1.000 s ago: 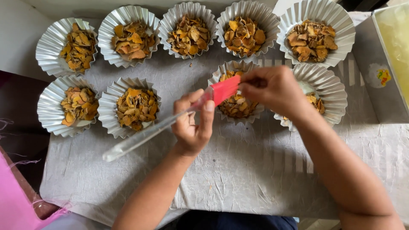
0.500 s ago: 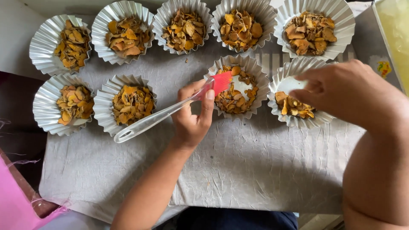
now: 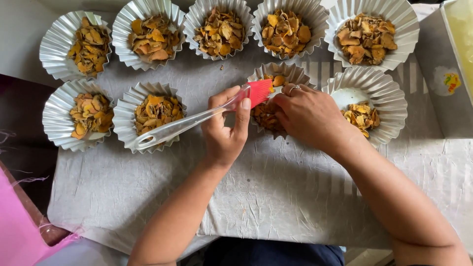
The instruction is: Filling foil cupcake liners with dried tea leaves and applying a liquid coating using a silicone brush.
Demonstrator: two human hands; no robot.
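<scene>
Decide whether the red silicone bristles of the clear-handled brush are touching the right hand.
Cannot tell. In the head view the red silicone bristles end right beside the right hand over a fluted foil cup; neither gap nor contact shows plainly.

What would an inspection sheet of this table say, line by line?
Surface: crinkled grey cloth over the table.
Job's things: red-bristled brush with clear handle; nine fluted foil cups, eight well filled with dried orange-brown chips, the right one part filled.
Clutter: nothing seen.
Hands: left hand grips the brush; right hand reaches into the middle cup.
Cables: nothing seen.
Surroundings: pink sheet at left, pale tray at right.
</scene>
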